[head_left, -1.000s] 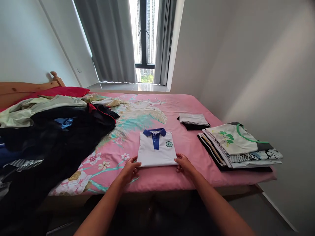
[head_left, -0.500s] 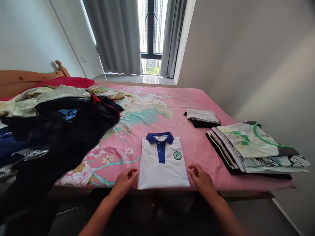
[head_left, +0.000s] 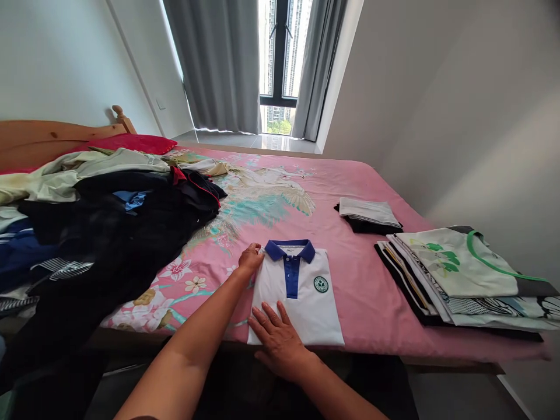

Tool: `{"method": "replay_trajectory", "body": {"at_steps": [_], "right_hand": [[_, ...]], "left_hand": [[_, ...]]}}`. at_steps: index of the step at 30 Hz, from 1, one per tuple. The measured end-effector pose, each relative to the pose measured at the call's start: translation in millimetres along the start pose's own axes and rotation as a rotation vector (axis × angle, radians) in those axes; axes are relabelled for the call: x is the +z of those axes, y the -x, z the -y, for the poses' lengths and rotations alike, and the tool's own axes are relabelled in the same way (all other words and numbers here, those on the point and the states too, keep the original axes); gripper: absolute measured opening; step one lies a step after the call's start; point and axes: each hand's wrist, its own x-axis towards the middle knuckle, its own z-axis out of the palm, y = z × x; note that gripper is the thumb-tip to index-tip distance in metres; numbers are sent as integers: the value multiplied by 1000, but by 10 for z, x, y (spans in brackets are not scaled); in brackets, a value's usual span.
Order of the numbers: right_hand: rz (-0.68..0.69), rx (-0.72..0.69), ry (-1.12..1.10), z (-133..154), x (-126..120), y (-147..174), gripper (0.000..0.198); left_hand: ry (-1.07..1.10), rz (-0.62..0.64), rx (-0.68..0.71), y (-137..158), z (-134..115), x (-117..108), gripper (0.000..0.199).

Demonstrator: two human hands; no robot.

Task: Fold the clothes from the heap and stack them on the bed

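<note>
A white polo shirt (head_left: 312,318) lies folded at the bed's front edge, its blue collar turned away from me and a round green badge on its chest. My left hand (head_left: 251,257) is at the shirt's far left corner, beside the collar, fingers closed on the edge of the cloth. Flat on the lower left part of the shirt rests my right hand (head_left: 280,340), fingers spread, covering some of the front hem.
On the pink bedsheet (head_left: 359,286), a stack of folded shirts (head_left: 464,274) sits at the right. Behind it lies a smaller folded pile (head_left: 370,213). Loose, rumpled clothes (head_left: 131,233) cover the left side, below the wooden headboard (head_left: 56,134).
My left hand has gone from the shirt's lower left side up to its far left corner. My right hand has moved left from beside the shirt onto it. The view has shifted slightly.
</note>
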Motion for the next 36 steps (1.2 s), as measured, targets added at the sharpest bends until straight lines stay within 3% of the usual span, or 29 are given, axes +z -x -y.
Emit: {"method": "replay_trajectory", "body": {"at_steps": [5, 7, 9, 13, 15, 18, 20, 22, 25, 30, 36], "right_hand": [[13, -20, -24, 17, -85, 41, 73], [-9, -26, -67, 43, -209, 46, 64], [-114, 24, -82, 5, -351, 51, 47], [-390, 325, 53, -365, -543, 66, 45], [-386, 532, 102, -614, -554, 89, 54], [-349, 728, 113, -847, -536, 130, 65], [-426, 702, 119, -861, -560, 129, 58], [-538, 581, 73, -801, -625, 78, 40], [-622, 429, -94, -713, -721, -102, 27], [-502, 581, -72, -785, -650, -421, 18], [-506, 717, -37, -936, -466, -478, 19]], "left_hand": [[-39, -41, 33, -47, 43, 0, 30], [-43, -56, 63, 20, -4, -67, 34], [-41, -55, 144, 181, -53, -125, 36], [-156, 74, 494, 715, 5, -100, 47], [-291, 175, 605, 960, 117, -32, 56], [-405, 236, 593, 1145, 232, 44, 59], [-408, 196, 581, 1145, 192, 50, 50], [-355, 164, 585, 1079, 55, 42, 34], [-140, 199, 571, 912, -229, 85, 23], [174, 216, 461, 613, -480, 354, 20], [350, 121, 465, 498, -237, 643, 17]]}}
